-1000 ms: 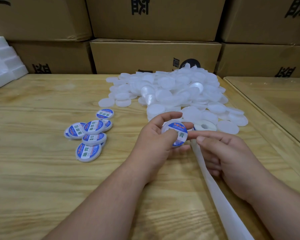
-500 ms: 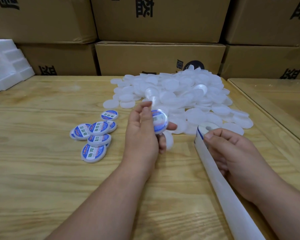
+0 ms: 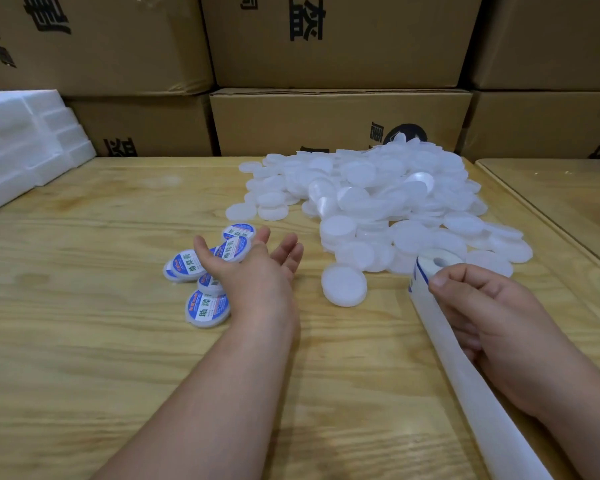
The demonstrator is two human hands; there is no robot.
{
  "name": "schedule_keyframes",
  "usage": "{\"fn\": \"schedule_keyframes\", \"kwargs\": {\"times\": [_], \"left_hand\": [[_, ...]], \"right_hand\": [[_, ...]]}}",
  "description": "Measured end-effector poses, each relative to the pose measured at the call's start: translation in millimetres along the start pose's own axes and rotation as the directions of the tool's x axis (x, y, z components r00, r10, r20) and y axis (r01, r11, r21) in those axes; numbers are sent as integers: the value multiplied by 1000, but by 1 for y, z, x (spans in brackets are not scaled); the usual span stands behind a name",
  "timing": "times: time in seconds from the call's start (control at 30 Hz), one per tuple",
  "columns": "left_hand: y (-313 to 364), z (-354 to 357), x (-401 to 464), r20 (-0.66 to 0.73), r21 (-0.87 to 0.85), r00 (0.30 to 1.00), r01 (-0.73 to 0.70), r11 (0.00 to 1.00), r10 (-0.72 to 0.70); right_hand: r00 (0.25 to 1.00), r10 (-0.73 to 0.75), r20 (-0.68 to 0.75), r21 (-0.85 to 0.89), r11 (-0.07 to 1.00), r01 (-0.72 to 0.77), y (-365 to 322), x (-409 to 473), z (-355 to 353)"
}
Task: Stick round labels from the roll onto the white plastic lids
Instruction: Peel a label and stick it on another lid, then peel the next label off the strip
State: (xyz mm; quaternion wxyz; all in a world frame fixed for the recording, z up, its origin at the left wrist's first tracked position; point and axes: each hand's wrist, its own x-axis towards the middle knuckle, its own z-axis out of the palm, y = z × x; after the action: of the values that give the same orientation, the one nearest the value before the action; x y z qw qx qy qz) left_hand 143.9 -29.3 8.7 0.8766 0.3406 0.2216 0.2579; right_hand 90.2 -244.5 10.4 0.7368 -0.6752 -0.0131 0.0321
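A big heap of plain white plastic lids point(image 3: 378, 202) covers the table's far middle, with one lid point(image 3: 343, 285) lying alone in front of it. At the left lies a small cluster of labelled lids point(image 3: 207, 308) with blue and white round labels. My left hand point(image 3: 253, 271) hovers over that cluster, fingers spread and straight, and a labelled lid point(image 3: 234, 248) sits just beyond its fingers. My right hand point(image 3: 482, 306) grips the label roll point(image 3: 437, 261), thumb on top. The roll's white backing strip point(image 3: 465, 375) trails toward the near right corner.
The wooden table point(image 3: 84, 341) meets a second table point(image 3: 568, 188) at the right. Brown cardboard boxes point(image 3: 340, 123) are stacked along the back. White foam blocks point(image 3: 25, 140) sit at the far left edge.
My left hand carried the freshly labelled lid from the centre leftward to the labelled cluster and let it go, fingers now spread. My right hand stayed on the roll.
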Motion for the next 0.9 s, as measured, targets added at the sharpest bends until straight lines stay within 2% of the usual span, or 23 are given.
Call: {"fn": "schedule_keyframes", "kwargs": {"times": [0.17,0.23,0.27,0.3,0.37,0.4,0.47,0.53,0.57,0.67,0.8,0.9], "left_hand": [[0,0,-2,79,-13,997,27,1000,-25],[-2,-1,-5,175,102,984,-35,994,17],[-3,-3,-8,244,240,967,-132,962,72],[-4,-4,-11,337,414,931,-280,866,140],[-8,-8,-16,561,640,803,-576,509,203],[-11,-10,-18,640,682,754,-648,339,152],[-16,-11,-24,687,724,727,-684,85,-1],[-19,-12,-28,674,727,731,-682,-73,-107],[-19,-13,-28,669,722,731,-682,-116,-136],[-18,-13,-27,670,713,723,-690,-125,-167],[-17,-13,-28,699,700,696,-713,-43,-165],[-18,-12,-31,752,648,636,-761,20,-173]], "right_hand": [[1000,2,-17,6,1000,-2,-2,-2,1],[999,-12,-44,21,1000,13,-2,-3,0],[997,-31,-72,19,999,32,-2,-3,0],[994,-52,-101,8,999,53,-2,-3,0],[985,-87,-146,-35,996,83,-2,-3,0],[982,-96,-161,-57,994,88,-2,-4,1],[979,-97,-181,-104,991,79,-3,-4,3],[974,-107,-199,-174,982,72,-2,-5,3],[972,-124,-200,-225,971,77,-1,-6,3],[965,-184,-185,-361,926,107,0,-6,3],[957,-191,-219,-349,931,106,1,-4,3],[953,-204,-223,-327,937,124,2,-3,3]]}}
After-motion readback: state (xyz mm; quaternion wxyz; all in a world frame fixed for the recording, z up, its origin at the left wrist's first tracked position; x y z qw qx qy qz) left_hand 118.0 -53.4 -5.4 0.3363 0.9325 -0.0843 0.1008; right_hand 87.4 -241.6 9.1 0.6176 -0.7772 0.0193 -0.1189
